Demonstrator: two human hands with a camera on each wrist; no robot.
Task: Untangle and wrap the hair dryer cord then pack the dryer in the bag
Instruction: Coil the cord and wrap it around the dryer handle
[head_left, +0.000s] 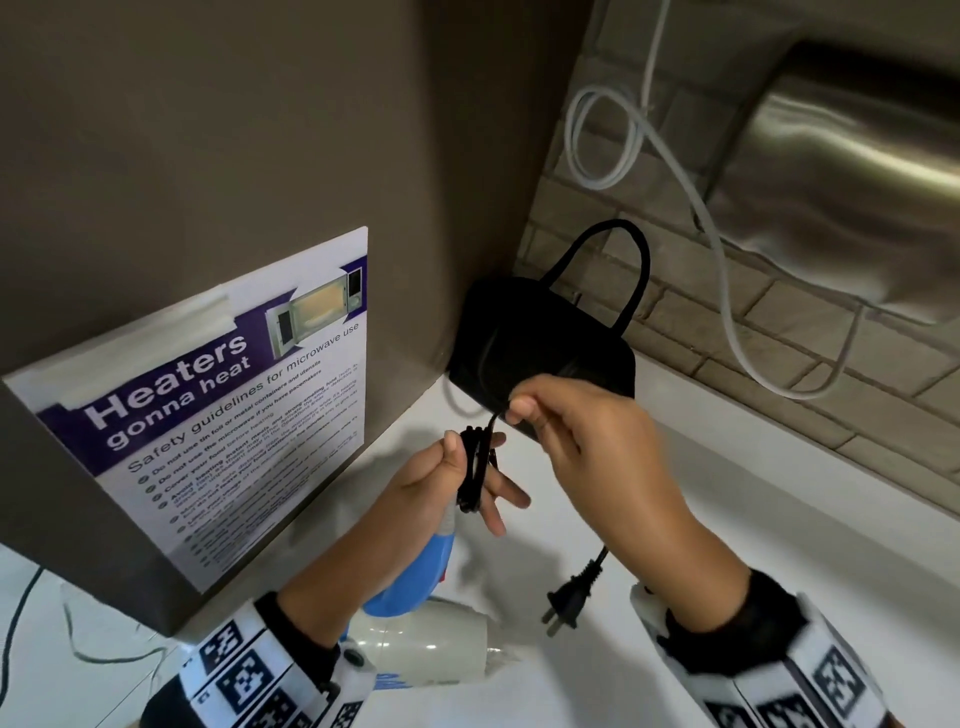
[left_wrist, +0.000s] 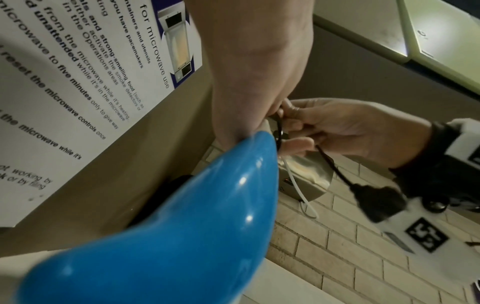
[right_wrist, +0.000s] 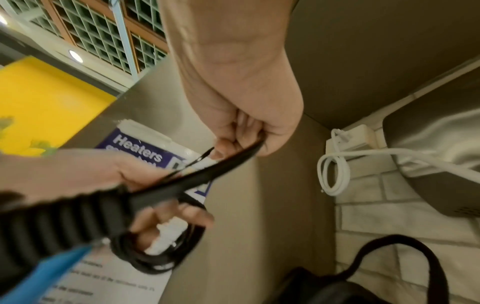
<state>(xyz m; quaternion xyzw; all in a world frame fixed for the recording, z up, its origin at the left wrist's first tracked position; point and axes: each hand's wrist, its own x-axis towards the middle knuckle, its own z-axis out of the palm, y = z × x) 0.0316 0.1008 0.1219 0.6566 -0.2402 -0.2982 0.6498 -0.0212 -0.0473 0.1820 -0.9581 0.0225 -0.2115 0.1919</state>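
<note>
Hands work a black cord above a white desk set in a corner. The left hand holds a bundle of coiled cord loops, its fingers curled round them, along with the end of the hair dryer's blue handle. The hair dryer hangs below that hand, its white barrel low over the desk. The right hand pinches a strand of cord between thumb and fingertips just beside the bundle; from it the free end drops to a two-pin plug dangling in the air. Behind both hands, a black bag with an upright loop handle stands on the desk against the corner of the walls. A microwave safety poster is stuck to the brown panel at left. A white cable trails down the brick wall beside a steel wall-mounted unit.
</note>
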